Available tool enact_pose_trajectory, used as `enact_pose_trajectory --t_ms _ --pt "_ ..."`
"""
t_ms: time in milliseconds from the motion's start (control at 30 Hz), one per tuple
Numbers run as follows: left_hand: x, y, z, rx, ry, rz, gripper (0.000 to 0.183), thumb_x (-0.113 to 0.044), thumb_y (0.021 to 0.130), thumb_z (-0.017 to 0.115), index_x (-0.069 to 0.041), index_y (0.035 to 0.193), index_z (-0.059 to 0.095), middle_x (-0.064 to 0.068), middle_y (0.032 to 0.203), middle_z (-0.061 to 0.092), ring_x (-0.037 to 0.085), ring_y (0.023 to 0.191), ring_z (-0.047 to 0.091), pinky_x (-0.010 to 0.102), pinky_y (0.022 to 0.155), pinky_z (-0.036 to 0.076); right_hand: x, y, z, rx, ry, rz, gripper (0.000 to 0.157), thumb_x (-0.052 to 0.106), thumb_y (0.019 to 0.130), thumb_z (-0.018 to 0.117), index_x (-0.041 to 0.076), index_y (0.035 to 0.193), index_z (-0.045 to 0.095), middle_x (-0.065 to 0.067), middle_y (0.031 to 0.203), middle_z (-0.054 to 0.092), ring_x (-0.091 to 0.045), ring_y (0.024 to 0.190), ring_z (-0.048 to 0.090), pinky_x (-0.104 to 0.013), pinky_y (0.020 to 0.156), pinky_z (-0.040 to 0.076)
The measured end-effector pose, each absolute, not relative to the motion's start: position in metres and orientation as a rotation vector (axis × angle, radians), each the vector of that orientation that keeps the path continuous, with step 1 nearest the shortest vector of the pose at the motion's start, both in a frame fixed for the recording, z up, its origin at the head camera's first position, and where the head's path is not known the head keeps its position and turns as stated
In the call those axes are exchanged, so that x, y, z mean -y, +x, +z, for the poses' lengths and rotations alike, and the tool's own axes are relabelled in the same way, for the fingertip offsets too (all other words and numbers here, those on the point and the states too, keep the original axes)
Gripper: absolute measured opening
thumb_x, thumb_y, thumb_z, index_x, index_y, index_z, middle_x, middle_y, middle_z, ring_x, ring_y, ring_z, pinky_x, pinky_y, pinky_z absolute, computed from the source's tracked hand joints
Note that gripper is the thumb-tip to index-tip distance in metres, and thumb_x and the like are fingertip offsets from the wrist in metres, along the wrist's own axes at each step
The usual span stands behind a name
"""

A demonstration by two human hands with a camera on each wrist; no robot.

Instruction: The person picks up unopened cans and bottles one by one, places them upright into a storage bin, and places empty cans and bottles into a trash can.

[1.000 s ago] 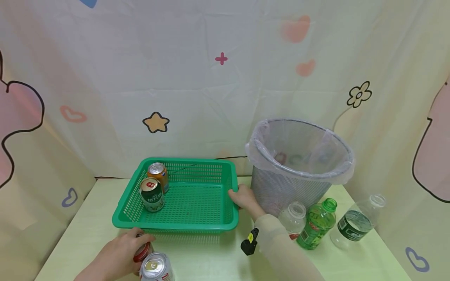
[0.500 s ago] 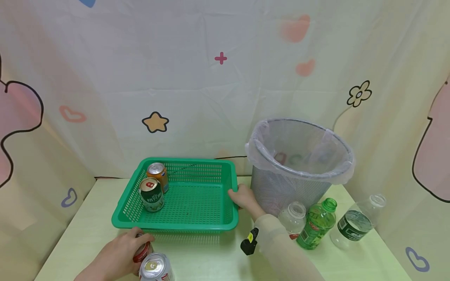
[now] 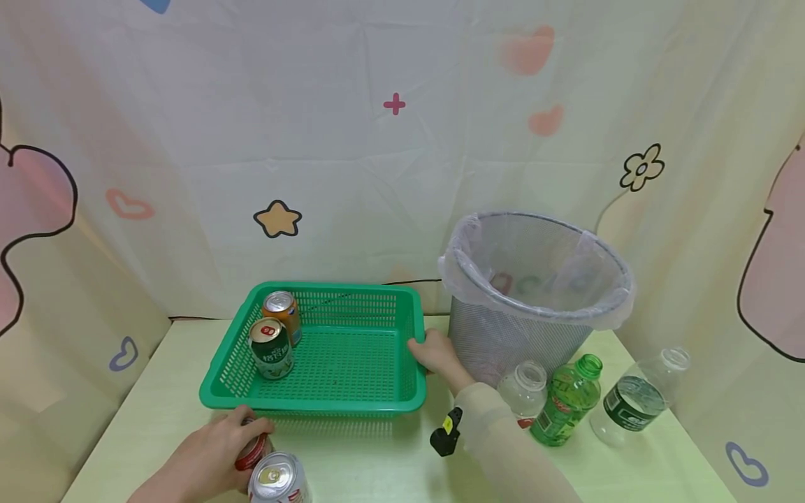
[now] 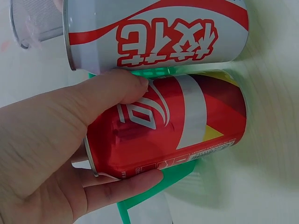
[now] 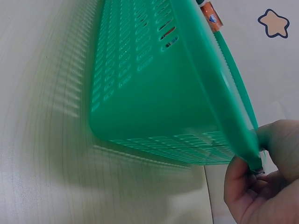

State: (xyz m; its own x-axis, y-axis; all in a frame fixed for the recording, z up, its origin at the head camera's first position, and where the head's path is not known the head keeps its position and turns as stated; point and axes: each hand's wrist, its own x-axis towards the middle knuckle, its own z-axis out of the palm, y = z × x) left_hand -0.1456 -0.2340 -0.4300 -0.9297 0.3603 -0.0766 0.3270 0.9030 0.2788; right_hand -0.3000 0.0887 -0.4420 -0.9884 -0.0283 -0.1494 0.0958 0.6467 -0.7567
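Note:
My left hand (image 3: 210, 450) grips a red can (image 4: 159, 126) from above, thumb on one side and fingers on the other, in front of the basket. A white can (image 3: 277, 478) with red lettering stands right beside it, close to the thumb. With thumb and curled fingers my right hand (image 3: 439, 353) holds the right rim of the green plastic basket (image 3: 411, 405); the right wrist view shows that hand (image 5: 266, 177) pinching the rim. Inside the basket, at its left end, a dark green can (image 3: 272, 349) and an orange can (image 3: 283, 314) stand upright.
A mesh bin (image 3: 522, 342) lined with a clear bag stands right of the basket. In front of it are a clear bottle (image 3: 523, 391), a green bottle (image 3: 567, 402) and a clear bottle with a dark label (image 3: 638, 402). A patterned curtain (image 3: 352, 175) hangs behind the table.
Hardly anything differs. The left hand and the red can have shifted very slightly to the left; the right hand stays on the basket rim.

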Motion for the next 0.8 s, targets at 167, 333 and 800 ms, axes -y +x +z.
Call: enact_pose_trajectory --t_ms 167,333,800 --pt "0.237 -0.145 -0.430 -2.941 0.551 0.399 0.049 -0.029 0.060 0.084 -0.021 0.103 0.062 0.000 0.097 0.050 0.020 0.081 0.045 0.028 0.057 0.046 -0.089 -0.300 -0.442 -2.721 0.046 -1.252 0.023 0.022 0.089 0.049 0.001 0.085 0.055 -0.009 0.071 0.058 -0.018 0.056 0.057 -0.037 0.055 0.055" --pt "0.239 -0.144 -0.429 -2.931 0.535 0.397 0.046 -0.025 0.061 0.084 -0.021 0.101 0.062 0.000 0.096 0.050 0.020 0.082 0.045 0.029 0.057 0.047 -0.089 -0.301 -0.443 -2.723 0.047 -1.241 0.024 0.023 0.089 0.049 0.000 0.088 0.055 -0.009 0.072 0.057 -0.018 0.056 0.057 -0.038 0.056 0.055" --pt "0.246 -0.144 -0.428 -2.954 0.617 0.374 0.044 -0.025 0.062 0.083 -0.023 0.100 0.061 0.000 0.093 0.048 0.018 0.077 0.046 0.024 0.053 0.043 -0.088 -0.301 -0.445 -2.705 0.082 -1.270 0.023 0.022 0.088 0.050 -0.001 0.089 0.055 -0.010 0.073 0.058 -0.018 0.058 0.058 -0.041 0.060 0.055"
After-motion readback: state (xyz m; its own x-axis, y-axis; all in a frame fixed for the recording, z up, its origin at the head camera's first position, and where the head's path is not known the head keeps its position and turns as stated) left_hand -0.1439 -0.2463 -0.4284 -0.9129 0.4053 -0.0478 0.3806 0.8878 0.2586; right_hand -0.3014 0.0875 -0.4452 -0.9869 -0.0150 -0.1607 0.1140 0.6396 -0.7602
